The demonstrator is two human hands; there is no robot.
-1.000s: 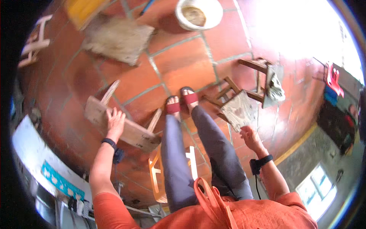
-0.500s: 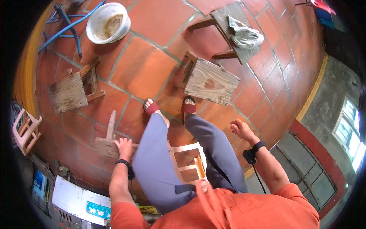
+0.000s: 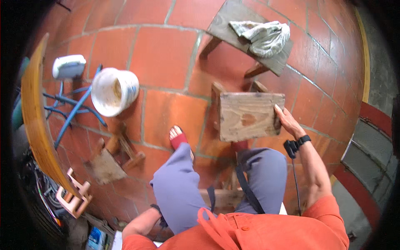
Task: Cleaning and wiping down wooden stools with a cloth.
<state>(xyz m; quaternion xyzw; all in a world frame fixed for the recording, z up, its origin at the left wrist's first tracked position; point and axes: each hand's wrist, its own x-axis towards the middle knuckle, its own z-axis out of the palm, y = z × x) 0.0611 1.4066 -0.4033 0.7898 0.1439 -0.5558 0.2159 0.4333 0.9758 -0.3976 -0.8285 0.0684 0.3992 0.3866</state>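
Note:
My right hand [image 3: 288,121] grips the right edge of a small wooden stool [image 3: 246,118], thumb on its top and fingers round the side. The stool's plank top is worn, with a darker patch in the middle, and it is tipped so the top faces me. My left forearm [image 3: 141,223] goes down beside my left leg. Its hand is hidden behind the leg, so I cannot see what it touches. Between my legs shows another piece of wood [image 3: 221,196], a plank with an upright part.
A grey wooden bench [image 3: 239,29] with a cloth [image 3: 266,37] lies ahead. To the left are a small wooden stool [image 3: 108,166], a white bucket [image 3: 107,92], a blue metal frame [image 3: 75,112], a white container [image 3: 68,66], a curved wooden edge [image 3: 36,112] and a pink plastic stool [image 3: 75,200].
My right hand has moved from the air onto the wooden stool, which has turned and tipped. My left hand has left the wooden piece's earlier spot at the left and gone behind my leg.

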